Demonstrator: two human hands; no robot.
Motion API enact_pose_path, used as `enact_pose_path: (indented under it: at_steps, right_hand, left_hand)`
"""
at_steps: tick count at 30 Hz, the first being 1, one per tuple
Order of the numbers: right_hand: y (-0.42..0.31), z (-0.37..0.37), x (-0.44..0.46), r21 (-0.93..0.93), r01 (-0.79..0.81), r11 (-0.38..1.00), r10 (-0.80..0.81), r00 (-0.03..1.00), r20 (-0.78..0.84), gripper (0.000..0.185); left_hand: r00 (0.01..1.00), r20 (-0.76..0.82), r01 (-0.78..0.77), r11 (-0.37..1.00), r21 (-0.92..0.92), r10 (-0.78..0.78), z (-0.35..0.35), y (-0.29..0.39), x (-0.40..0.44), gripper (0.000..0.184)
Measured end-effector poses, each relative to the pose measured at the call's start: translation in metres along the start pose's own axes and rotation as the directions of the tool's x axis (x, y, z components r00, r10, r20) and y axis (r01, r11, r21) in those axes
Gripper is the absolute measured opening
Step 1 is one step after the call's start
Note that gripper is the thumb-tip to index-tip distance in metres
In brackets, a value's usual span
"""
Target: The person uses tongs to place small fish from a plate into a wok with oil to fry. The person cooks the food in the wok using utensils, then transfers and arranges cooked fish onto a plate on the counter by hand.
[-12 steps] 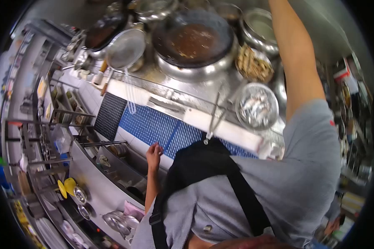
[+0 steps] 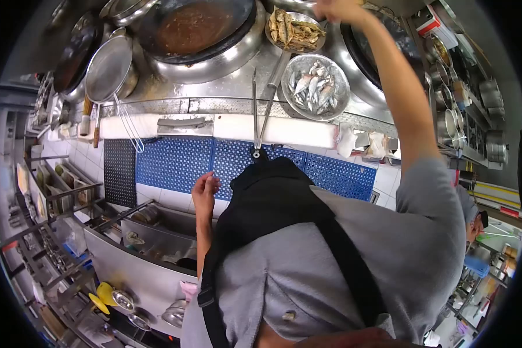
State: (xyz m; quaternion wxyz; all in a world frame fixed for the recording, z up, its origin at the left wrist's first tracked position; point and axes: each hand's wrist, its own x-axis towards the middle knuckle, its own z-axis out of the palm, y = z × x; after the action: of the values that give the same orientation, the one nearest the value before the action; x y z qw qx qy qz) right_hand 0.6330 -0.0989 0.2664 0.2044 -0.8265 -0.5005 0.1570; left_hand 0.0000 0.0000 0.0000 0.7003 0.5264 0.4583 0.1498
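Observation:
My left hand (image 2: 205, 184) hangs beside the apron, below the counter edge. It holds nothing, and its fingers are loosely bent. My right hand (image 2: 337, 10) reaches to the top edge of the view, just past a bowl of browned fish (image 2: 296, 32). Motion smears its fingers and the frame cuts it off, so any hold is hidden. Nearer to me stands a metal bowl (image 2: 343, 95) with small silvery raw fish (image 2: 316, 87). Long metal tongs (image 2: 255, 119) lie to its left, their hinged end towards me.
A wok (image 2: 200, 29) with brown liquid sits on the stove, another dark wok (image 2: 365, 58) at right. A round strainer (image 2: 108, 68) rests at left. A cleaver (image 2: 184, 123) lies along the white front ledge (image 2: 272, 130). Blue mats (image 2: 174, 165) cover the floor. Another person (image 2: 472, 220) stands far right.
The view has turned and shifted right, bringing the right-hand wok into sight. My right hand, cut off before, now shows near the browned fish. My left hand still hangs low.

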Motion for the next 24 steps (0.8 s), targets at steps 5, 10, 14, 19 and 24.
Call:
enact_pose_path:
  at_steps: [5, 10, 14, 19, 24]
  right_hand:
    - [-0.047, 0.207, -0.123, 0.099, -0.252, 0.963, 0.212, 0.929, 0.304, 0.027]
    - [-0.139, 0.363, -0.143, 0.004, -0.472, 0.882, 0.466, 0.872, 0.149, 0.102]
    - [-0.104, 0.400, -0.145, 0.045, -0.543, 0.839, 0.540, 0.839, 0.066, 0.077]
    - [-0.080, 0.294, -0.218, 0.145, -0.419, 0.896, 0.399, 0.905, 0.151, 0.047]
    - [-0.045, 0.138, -0.317, 0.022, -0.238, 0.971, 0.231, 0.959, 0.163, 0.046]
  left_hand:
    - [0.982, 0.187, 0.015, 0.999, 0.048, -0.023, 0.026, 0.018, 0.015, 0.032]
    - [0.890, 0.432, 0.189, 0.980, -0.063, -0.144, 0.096, -0.001, 0.056, 0.037]
    - [0.819, 0.557, 0.196, 0.980, -0.045, -0.138, 0.108, -0.002, 0.045, 0.032]
    - [0.912, 0.335, 0.257, 0.966, -0.017, -0.236, 0.073, -0.035, 0.008, 0.030]
    - [0.949, 0.240, 0.235, 0.967, -0.095, -0.206, 0.097, -0.036, -0.008, 0.031]
